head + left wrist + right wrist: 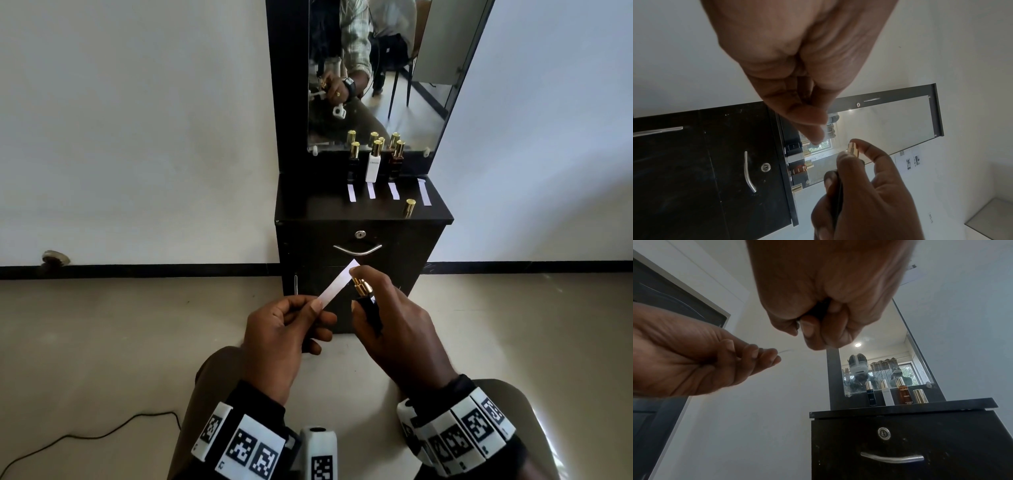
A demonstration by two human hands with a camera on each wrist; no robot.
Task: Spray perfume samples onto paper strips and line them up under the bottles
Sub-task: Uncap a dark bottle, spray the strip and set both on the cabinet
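My left hand (301, 315) pinches the near end of a white paper strip (337, 282) that slants up to the right. Beside it my right hand (380, 308) grips a black perfume bottle (370, 310), uncapped, with its gold sprayer (359, 286) close to the strip and the index finger on top. In the left wrist view the sprayer (852, 149) shows between the right hand's fingertips. On the black cabinet top (308, 205) stand three capped bottles: dark (352, 164), white (373, 164) and brown (396, 162). Several strips (371, 190) lie in front of them.
A loose gold cap (409, 208) stands on the cabinet top near the right strip (424, 192). A mirror (376, 68) rises behind the bottles. The cabinet front has a lock (359, 234) and a metal handle (358, 250). A black cable (85, 435) lies on the floor at left.
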